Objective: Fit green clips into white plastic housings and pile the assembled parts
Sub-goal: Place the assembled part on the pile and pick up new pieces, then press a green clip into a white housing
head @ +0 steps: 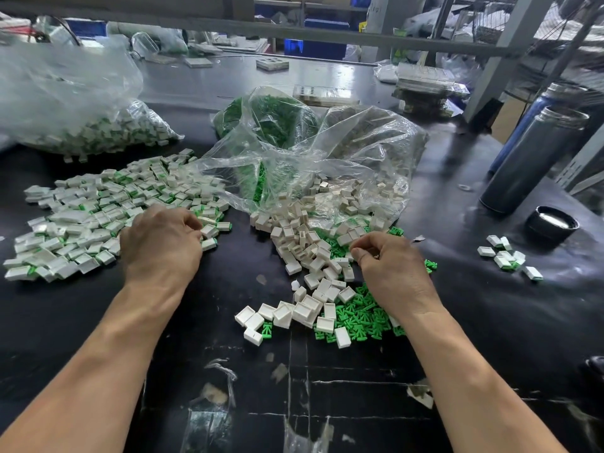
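Note:
A wide pile of assembled parts [98,217], white housings with green clips in them, covers the table's left side. My left hand [161,245] hovers knuckles-up at that pile's right edge, fingers curled under; whether it holds anything is hidden. In the middle lies a heap of loose white housings [307,253], spilling from an open clear bag [327,165]. Loose green clips [359,317] spread below and to the right of it. My right hand [390,269] sits on the heap's right side, thumb and curled fingers pinching a small pale housing that is mostly hidden.
A bag of green clips [271,116] stands behind the open bag. A large bag of assembled parts [98,125] lies at the far left. On the right are two metal flasks [536,158], a black lid [552,222] and a small cluster of parts [506,256]. The table is black [228,371].

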`<control>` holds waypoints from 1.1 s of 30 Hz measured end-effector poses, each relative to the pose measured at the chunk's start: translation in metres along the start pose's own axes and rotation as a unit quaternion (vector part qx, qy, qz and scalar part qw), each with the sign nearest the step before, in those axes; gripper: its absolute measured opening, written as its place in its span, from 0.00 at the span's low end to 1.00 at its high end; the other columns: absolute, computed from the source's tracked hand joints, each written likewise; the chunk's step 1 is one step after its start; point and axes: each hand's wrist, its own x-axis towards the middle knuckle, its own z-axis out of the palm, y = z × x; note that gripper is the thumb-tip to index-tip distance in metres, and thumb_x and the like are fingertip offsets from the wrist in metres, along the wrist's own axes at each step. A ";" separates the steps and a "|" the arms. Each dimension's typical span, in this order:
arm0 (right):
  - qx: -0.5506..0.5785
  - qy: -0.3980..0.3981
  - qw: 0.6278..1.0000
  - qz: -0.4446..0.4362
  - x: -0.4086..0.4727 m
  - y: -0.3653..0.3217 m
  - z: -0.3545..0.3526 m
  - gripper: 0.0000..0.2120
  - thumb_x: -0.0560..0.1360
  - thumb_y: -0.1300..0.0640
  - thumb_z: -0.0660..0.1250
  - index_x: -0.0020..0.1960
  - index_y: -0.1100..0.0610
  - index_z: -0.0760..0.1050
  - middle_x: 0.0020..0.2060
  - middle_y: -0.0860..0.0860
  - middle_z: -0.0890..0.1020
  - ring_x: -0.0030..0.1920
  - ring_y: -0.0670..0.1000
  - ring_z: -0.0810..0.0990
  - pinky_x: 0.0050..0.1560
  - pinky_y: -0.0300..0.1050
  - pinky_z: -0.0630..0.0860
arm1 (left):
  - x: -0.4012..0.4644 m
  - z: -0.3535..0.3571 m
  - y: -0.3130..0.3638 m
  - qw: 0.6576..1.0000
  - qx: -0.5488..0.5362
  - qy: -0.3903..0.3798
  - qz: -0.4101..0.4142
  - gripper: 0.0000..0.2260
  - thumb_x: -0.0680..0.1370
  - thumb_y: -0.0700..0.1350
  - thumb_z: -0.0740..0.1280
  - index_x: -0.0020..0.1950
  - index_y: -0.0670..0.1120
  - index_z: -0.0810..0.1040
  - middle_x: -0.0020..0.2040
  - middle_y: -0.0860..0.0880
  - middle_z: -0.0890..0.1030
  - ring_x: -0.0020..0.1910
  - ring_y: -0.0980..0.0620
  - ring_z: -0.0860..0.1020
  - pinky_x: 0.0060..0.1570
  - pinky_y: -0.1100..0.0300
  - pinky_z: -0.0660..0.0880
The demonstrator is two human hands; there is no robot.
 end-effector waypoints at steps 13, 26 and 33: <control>-0.087 -0.086 0.992 0.044 0.005 0.007 -0.023 0.06 0.74 0.52 0.76 0.39 0.45 0.83 0.35 0.43 0.83 0.40 0.47 0.81 0.49 0.51 0.82 | -0.054 0.027 0.055 0.948 -0.154 -0.199 0.194 0.06 0.78 0.51 0.74 0.53 0.59 0.83 0.49 0.63 0.77 0.49 0.63 0.77 0.57 0.60 0.76; -0.128 -0.196 0.972 0.007 0.000 0.002 -0.043 0.06 0.72 0.52 0.80 0.40 0.43 0.85 0.37 0.42 0.84 0.40 0.42 0.81 0.36 0.38 0.71 | -0.048 0.030 0.051 0.946 -0.133 -0.236 0.180 0.06 0.79 0.50 0.72 0.53 0.60 0.80 0.47 0.61 0.76 0.46 0.64 0.76 0.45 0.70 0.69; -0.142 -0.177 0.974 -0.016 -0.002 0.000 -0.042 0.07 0.74 0.51 0.79 0.40 0.46 0.82 0.37 0.44 0.83 0.37 0.42 0.80 0.34 0.37 0.70 | -0.045 0.028 0.050 0.953 -0.111 -0.235 0.158 0.05 0.77 0.51 0.74 0.47 0.58 0.79 0.47 0.60 0.77 0.47 0.63 0.75 0.47 0.65 0.69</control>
